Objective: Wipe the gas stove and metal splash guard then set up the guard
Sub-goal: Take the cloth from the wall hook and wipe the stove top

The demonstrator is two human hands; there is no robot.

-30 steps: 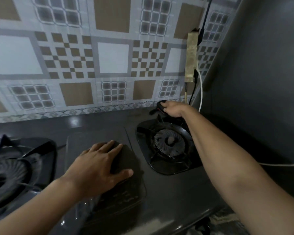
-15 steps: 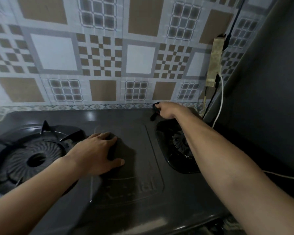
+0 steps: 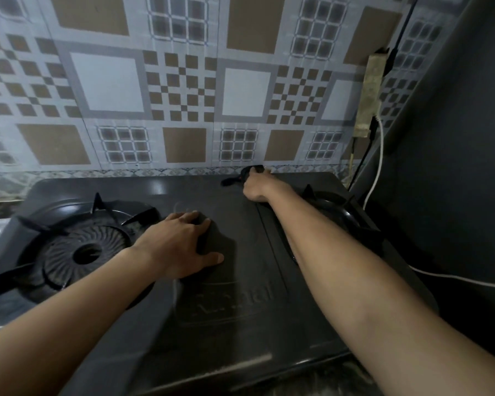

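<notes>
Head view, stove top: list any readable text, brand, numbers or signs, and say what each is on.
Nothing here reads legibly.
Embossed word on the centre panel of the gas stove: looks like a brand name, too motion-blurred to read.
Faint embossed mark at the panel's top, just beyond the left hand: too faint to read.
Power strip on the tiled wall: no lettering visible.

Left burner (image 3: 83,252) left, right burner (image 3: 335,207) right, wall (image 3: 183,90) behind.

Two hands (image 3: 180,247) (image 3: 255,190), one gas stove (image 3: 240,310), two burners (image 3: 83,252) (image 3: 337,208), one dark cloth (image 3: 240,176), one white cable (image 3: 379,155).
</notes>
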